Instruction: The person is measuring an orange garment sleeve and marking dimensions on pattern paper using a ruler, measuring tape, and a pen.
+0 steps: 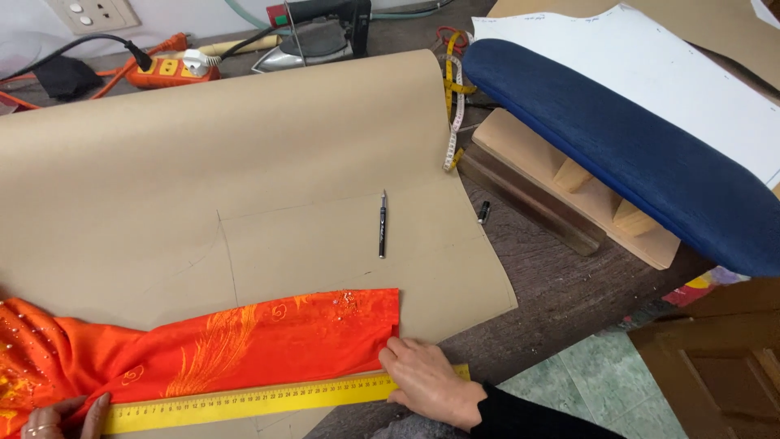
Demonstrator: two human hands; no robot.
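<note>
Dark wooden worktop (561,284), pale green tiled floor (601,366) below, brown wooden cabinet (723,358) at right, white wall socket (93,12), possibly a padded blue pressing board (634,138)

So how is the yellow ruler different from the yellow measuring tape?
The yellow ruler is stiff and straight; the measuring tape is floppy and curls in loops. The ruler lies flat along the near edge of the orange sleeve, pinned by the right hand and touched by the left hand; the tape lies untouched at the brown paper's far edge. Both are yellow and marked for measuring.
</note>
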